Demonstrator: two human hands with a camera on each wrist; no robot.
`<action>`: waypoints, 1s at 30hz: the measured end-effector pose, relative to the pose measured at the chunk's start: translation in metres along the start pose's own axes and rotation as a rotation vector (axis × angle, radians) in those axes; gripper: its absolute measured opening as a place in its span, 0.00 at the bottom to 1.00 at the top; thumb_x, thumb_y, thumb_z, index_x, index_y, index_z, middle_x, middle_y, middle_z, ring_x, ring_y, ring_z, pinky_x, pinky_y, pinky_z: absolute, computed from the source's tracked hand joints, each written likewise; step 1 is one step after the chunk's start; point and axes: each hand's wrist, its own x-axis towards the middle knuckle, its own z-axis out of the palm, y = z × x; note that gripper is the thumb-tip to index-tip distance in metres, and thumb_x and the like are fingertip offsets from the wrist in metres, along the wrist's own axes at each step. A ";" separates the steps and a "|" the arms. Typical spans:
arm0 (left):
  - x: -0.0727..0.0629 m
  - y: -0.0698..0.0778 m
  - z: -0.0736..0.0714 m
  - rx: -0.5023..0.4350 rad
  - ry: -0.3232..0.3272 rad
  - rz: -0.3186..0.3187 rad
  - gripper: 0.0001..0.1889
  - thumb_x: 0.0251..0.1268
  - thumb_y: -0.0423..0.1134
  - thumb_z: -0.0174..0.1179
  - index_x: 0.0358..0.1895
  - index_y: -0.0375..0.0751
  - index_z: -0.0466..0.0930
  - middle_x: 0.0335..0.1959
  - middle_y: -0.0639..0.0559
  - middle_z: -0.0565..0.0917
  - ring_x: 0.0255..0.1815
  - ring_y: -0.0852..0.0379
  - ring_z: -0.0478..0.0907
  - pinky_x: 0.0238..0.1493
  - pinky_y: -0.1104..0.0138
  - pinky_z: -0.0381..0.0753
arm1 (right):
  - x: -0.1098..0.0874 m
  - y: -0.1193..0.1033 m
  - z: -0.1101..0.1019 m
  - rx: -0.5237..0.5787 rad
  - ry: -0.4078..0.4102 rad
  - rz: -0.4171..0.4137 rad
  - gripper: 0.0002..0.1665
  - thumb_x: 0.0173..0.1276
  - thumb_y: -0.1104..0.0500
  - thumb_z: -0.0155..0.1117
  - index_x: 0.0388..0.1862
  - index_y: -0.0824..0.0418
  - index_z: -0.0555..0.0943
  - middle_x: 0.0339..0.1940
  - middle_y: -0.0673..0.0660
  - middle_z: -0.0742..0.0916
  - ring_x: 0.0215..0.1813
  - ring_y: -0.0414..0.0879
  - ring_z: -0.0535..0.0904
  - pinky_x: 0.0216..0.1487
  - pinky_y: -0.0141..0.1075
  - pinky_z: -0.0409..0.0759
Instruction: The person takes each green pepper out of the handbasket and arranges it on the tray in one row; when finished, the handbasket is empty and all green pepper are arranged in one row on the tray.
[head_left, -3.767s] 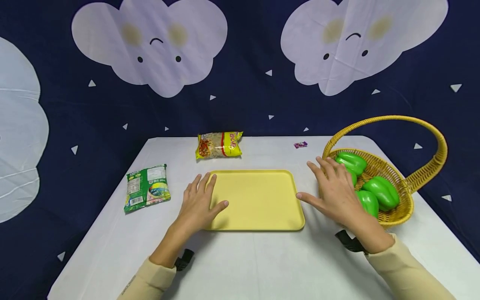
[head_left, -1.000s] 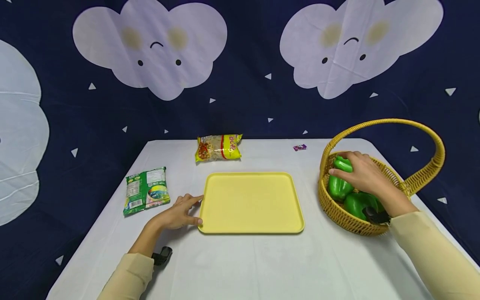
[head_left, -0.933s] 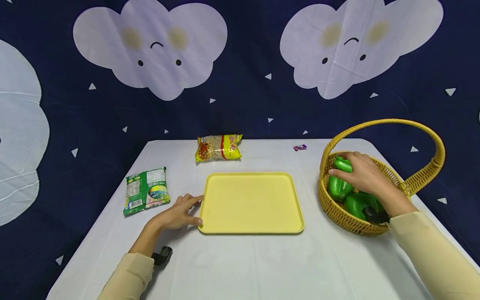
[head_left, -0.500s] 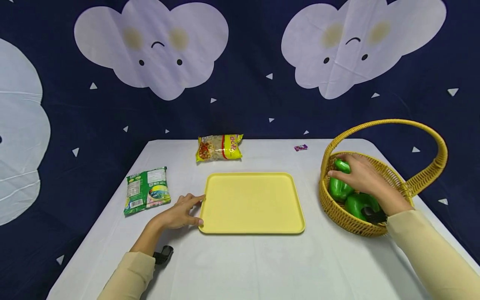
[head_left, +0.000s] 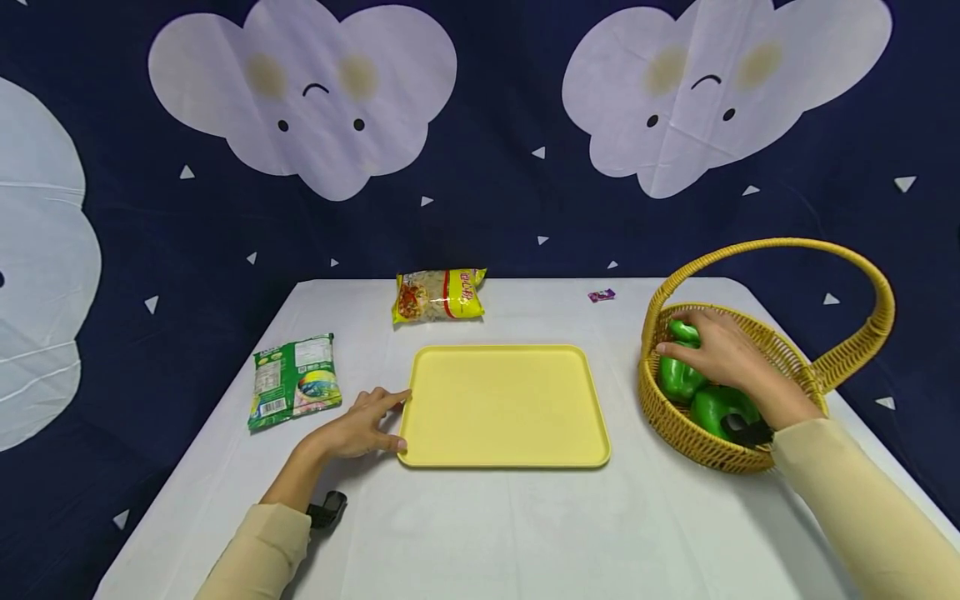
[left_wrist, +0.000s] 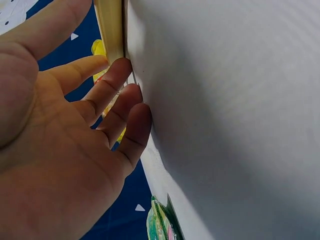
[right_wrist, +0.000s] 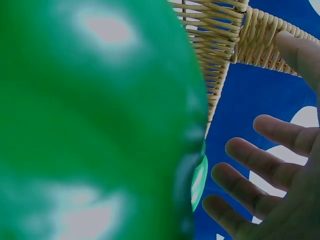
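In the head view, my left hand [head_left: 360,427] touches the left edge of a yellow tray [head_left: 506,408] with thumb and forefinger. Its other fingers [left_wrist: 131,132] look loosely bent in the left wrist view and hold nothing. My right hand [head_left: 720,346] is over a wicker basket [head_left: 693,442], above shiny green bell peppers [head_left: 678,379]. Seen from the right wrist, its fingers [right_wrist: 265,160] are spread, with a gap between them and the large nearby pepper [right_wrist: 100,120]. My right wrist and forearm hide part of the basket's contents.
The basket's tall handle [head_left: 780,243] arches above my right hand. A green snack packet [head_left: 295,382] lies left of the tray. Behind the tray are a yellow food packet [head_left: 438,296] and a small purple wrapped candy [head_left: 602,296]. A cloud-patterned cloth hangs behind the table.
Since the oldest frame, my left hand has gone from above the tray to its left edge. My right hand has moved right, further over the basket. The last second shows almost no movement.
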 end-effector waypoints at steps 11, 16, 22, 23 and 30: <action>0.000 -0.001 0.001 0.004 -0.001 0.004 0.45 0.49 0.50 0.70 0.72 0.42 0.59 0.57 0.45 0.71 0.55 0.48 0.62 0.59 0.45 0.65 | 0.001 0.008 0.003 -0.044 -0.059 0.021 0.45 0.62 0.35 0.59 0.63 0.69 0.69 0.57 0.74 0.77 0.63 0.72 0.63 0.62 0.65 0.61; 0.000 -0.001 0.001 -0.002 0.005 0.003 0.46 0.49 0.50 0.70 0.71 0.42 0.59 0.56 0.45 0.71 0.55 0.49 0.62 0.59 0.46 0.65 | 0.003 0.013 0.004 -0.084 -0.106 0.041 0.49 0.60 0.29 0.56 0.64 0.67 0.68 0.57 0.72 0.77 0.61 0.71 0.67 0.58 0.65 0.66; 0.000 -0.001 0.001 -0.004 0.008 0.006 0.45 0.49 0.49 0.70 0.71 0.42 0.59 0.56 0.45 0.71 0.55 0.48 0.62 0.59 0.45 0.65 | 0.004 0.013 0.004 -0.089 -0.142 0.069 0.51 0.59 0.28 0.55 0.64 0.68 0.67 0.60 0.73 0.74 0.62 0.72 0.66 0.58 0.66 0.66; 0.000 -0.001 0.001 -0.004 0.007 0.005 0.45 0.49 0.49 0.70 0.71 0.42 0.59 0.56 0.45 0.71 0.55 0.48 0.62 0.59 0.45 0.65 | 0.004 0.012 0.004 -0.091 -0.145 0.069 0.51 0.60 0.29 0.55 0.64 0.68 0.67 0.60 0.73 0.74 0.62 0.72 0.66 0.57 0.66 0.66; 0.000 -0.001 0.001 -0.001 0.005 -0.001 0.45 0.49 0.49 0.70 0.71 0.42 0.59 0.56 0.45 0.71 0.55 0.49 0.62 0.59 0.45 0.65 | 0.008 0.012 0.009 -0.088 -0.133 0.045 0.48 0.60 0.32 0.58 0.63 0.69 0.68 0.58 0.72 0.76 0.61 0.71 0.67 0.56 0.64 0.68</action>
